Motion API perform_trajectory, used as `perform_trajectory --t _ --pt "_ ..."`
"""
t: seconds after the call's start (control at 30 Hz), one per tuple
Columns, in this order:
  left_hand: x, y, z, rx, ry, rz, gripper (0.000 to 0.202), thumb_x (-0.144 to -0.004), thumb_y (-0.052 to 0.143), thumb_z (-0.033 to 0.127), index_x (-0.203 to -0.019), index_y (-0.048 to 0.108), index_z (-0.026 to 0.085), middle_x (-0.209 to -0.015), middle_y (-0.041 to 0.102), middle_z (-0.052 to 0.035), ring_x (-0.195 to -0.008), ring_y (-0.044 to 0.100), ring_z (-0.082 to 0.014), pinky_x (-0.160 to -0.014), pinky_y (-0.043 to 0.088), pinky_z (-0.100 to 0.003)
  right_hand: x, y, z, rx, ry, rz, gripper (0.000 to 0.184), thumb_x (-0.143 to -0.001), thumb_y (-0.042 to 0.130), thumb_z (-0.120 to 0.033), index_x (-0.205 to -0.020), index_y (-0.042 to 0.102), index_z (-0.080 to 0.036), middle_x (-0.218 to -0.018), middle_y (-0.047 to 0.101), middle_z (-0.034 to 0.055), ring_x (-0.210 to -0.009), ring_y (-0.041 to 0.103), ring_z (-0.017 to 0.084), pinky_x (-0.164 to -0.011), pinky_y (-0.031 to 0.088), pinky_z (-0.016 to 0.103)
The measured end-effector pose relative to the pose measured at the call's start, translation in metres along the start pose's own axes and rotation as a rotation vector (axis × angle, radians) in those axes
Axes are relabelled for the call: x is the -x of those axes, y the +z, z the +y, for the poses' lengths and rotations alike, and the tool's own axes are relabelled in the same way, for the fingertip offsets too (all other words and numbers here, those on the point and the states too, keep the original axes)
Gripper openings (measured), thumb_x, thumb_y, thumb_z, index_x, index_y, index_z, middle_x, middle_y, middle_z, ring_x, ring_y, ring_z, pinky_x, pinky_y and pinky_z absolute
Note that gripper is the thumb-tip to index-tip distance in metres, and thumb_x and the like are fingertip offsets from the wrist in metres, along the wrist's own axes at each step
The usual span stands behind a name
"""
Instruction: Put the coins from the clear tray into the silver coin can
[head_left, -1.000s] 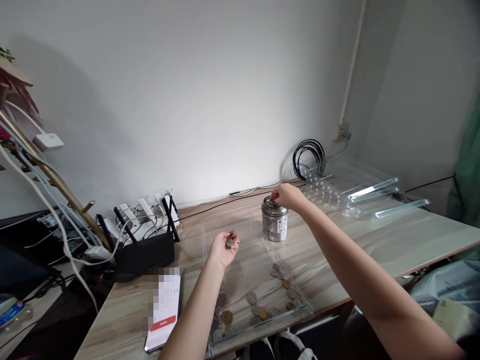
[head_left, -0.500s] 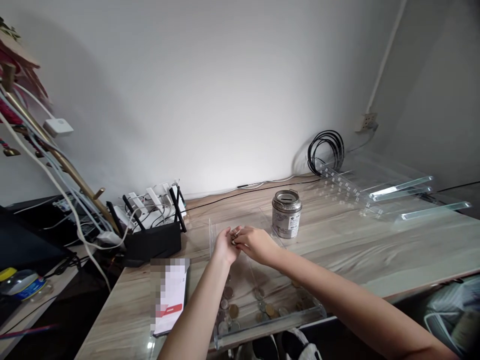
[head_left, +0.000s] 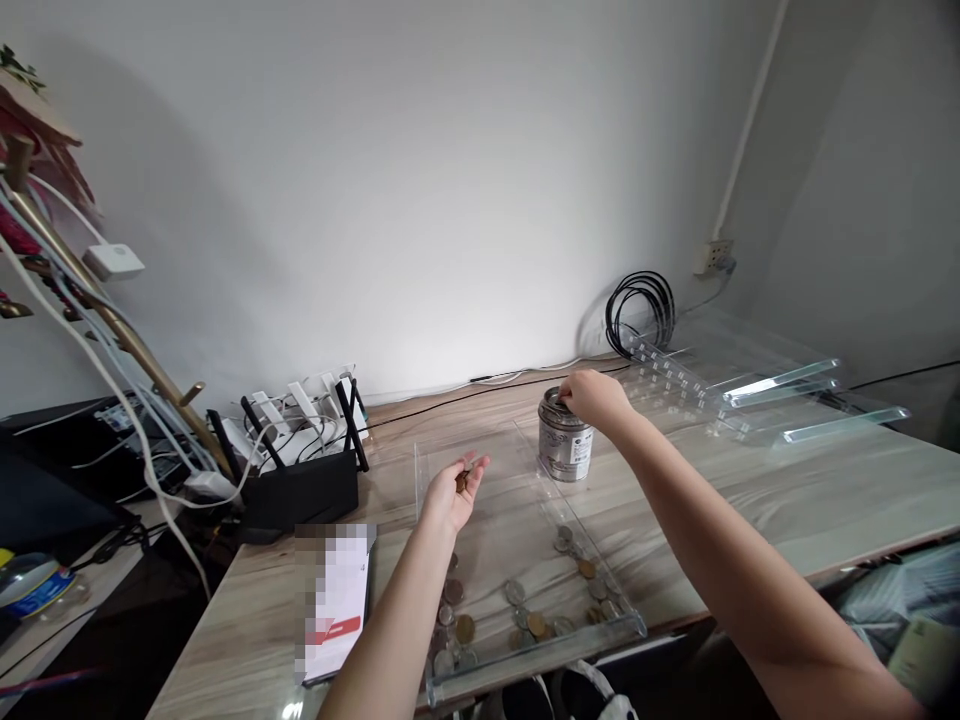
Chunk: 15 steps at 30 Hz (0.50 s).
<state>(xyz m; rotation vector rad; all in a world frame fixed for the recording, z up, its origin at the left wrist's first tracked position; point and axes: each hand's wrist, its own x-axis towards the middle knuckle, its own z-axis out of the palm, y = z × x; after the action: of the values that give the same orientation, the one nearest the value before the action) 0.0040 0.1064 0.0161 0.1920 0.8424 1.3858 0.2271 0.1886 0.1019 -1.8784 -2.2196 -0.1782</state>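
Cupped palm up above a clear acrylic tray (head_left: 491,540), my left hand (head_left: 456,490) holds a few coins (head_left: 463,482) in its curled fingers. My right hand (head_left: 596,397) is at the top of a round metal tin (head_left: 564,450), its fingers pinched together over the slotted lid. Whatever lies between those fingertips is hidden. The tin stands upright just beside the tray's right wall. Several loose coins (head_left: 536,625), silver and brass-coloured, are spread over the near part of the tray.
A phone (head_left: 341,610) lies left of the tray, in front of a black router (head_left: 304,490) with cables. Clear acrylic parts (head_left: 780,385) and a coiled black cable (head_left: 640,312) sit at the back right. The wooden desk (head_left: 720,510) ends at a near edge.
My right hand has left my left palm and moved right and up to the tin's lid. My left hand stays over the tray, its coins now in view.
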Motion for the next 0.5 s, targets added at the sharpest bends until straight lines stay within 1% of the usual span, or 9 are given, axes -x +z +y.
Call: perform_trajectory --t 0.03,0.1,0.17,0.2,0.27,0.33,0.4,0.47,0.5 --pt "0.000 0.000 0.000 -0.034 -0.014 -0.017 0.018 -0.079 0.037 0.001 -0.087 0.053 0.004 -0.074 0.063 -0.0148 -0.058 0.062 -0.0120 -0.043 0.046 -0.013 0.001 0.001 -0.003 -0.005 -0.006 0.024 0.023 -0.071 0.048 -0.021 -0.081 0.068 -0.020 -0.085 0.063 0.0106 -0.085 0.055 0.022 -0.064 0.039 0.027" --pt "0.001 0.001 0.000 -0.115 -0.034 -0.077 0.018 -0.078 0.038 0.001 -0.088 0.052 0.006 -0.073 0.064 -0.0136 -0.042 0.052 -0.0044 -0.031 0.033 -0.009 0.009 0.004 -0.014 -0.062 -0.036 0.156 0.027 -0.074 0.045 -0.026 -0.091 0.066 -0.021 -0.090 0.063 0.0098 -0.089 0.053 0.022 -0.067 0.039 0.027" --pt "0.002 0.001 -0.002 -0.197 -0.015 -0.147 0.019 -0.078 0.039 0.002 -0.092 0.051 0.008 -0.069 0.064 -0.0104 -0.032 0.039 -0.0001 -0.026 0.021 -0.009 0.022 0.013 -0.034 -0.203 -0.134 0.213 0.029 -0.078 0.042 -0.031 -0.096 0.063 -0.023 -0.093 0.063 0.0065 -0.087 0.054 0.019 -0.068 0.039 0.026" --pt "0.003 0.000 -0.003 -0.235 0.005 -0.176 0.021 -0.078 0.040 0.003 -0.095 0.051 0.009 -0.067 0.063 -0.0082 -0.031 0.035 0.0005 -0.026 0.018 -0.009 0.029 0.019 -0.045 -0.295 -0.220 0.160 0.029 -0.079 0.041 -0.033 -0.096 0.063 -0.024 -0.092 0.064 0.0042 -0.082 0.055 0.017 -0.067 0.040 0.024" --pt "0.003 0.000 -0.005 -0.298 0.050 -0.199 0.025 -0.077 0.044 0.005 -0.100 0.050 0.012 -0.061 0.060 -0.0029 -0.030 0.032 0.0002 -0.027 0.015 -0.010 0.040 0.033 -0.066 -0.457 -0.420 -0.057 0.029 -0.079 0.041 -0.037 -0.088 0.065 -0.024 -0.081 0.065 0.0006 -0.071 0.056 0.015 -0.060 0.040 0.022" --pt "0.003 0.000 -0.007 -0.332 0.068 -0.203 0.026 -0.075 0.048 0.007 -0.100 0.051 0.014 -0.057 0.055 0.0008 -0.030 0.034 -0.0005 -0.027 0.013 -0.011 0.046 0.047 -0.082 -0.539 -0.543 -0.223 0.028 -0.078 0.043 -0.038 -0.079 0.067 -0.023 -0.070 0.064 -0.0002 -0.064 0.055 0.014 -0.055 0.040 0.021" --pt "0.003 0.001 -0.007 -0.342 0.036 -0.202 0.020 -0.075 0.050 0.011 -0.094 0.054 0.013 -0.056 0.054 0.0005 -0.032 0.036 -0.0011 -0.028 0.012 -0.012 0.046 0.054 -0.087 -0.563 -0.540 -0.252 0.026 -0.077 0.045 -0.036 -0.077 0.067 -0.022 -0.065 0.064 0.0003 -0.063 0.055 0.015 -0.054 0.040 0.022" --pt "0.003 0.002 -0.005 -0.334 -0.038 -0.193 0.014 -0.075 0.048 0.014 -0.087 0.056 0.011 -0.061 0.057 -0.0042 -0.035 0.038 -0.0020 -0.028 0.013 -0.012 0.043 0.050 -0.081 -0.567 -0.460 -0.175 0.024 -0.076 0.046 -0.033 -0.079 0.067 -0.023 -0.070 0.065 0.0004 -0.065 0.056 0.015 -0.056 0.041 0.022" --pt "0.003 0.002 -0.004 -0.324 -0.072 -0.182 0.014 -0.076 0.046 0.014 -0.085 0.056 0.009 -0.063 0.059 -0.0067 -0.036 0.038 -0.0026 -0.028 0.014 -0.013 0.039 0.044 -0.074 -0.558 -0.394 -0.100 0.024 -0.077 0.045 -0.033 -0.081 0.067 -0.024 -0.074 0.066 0.0004 -0.067 0.056 0.015 -0.058 0.041 0.022"
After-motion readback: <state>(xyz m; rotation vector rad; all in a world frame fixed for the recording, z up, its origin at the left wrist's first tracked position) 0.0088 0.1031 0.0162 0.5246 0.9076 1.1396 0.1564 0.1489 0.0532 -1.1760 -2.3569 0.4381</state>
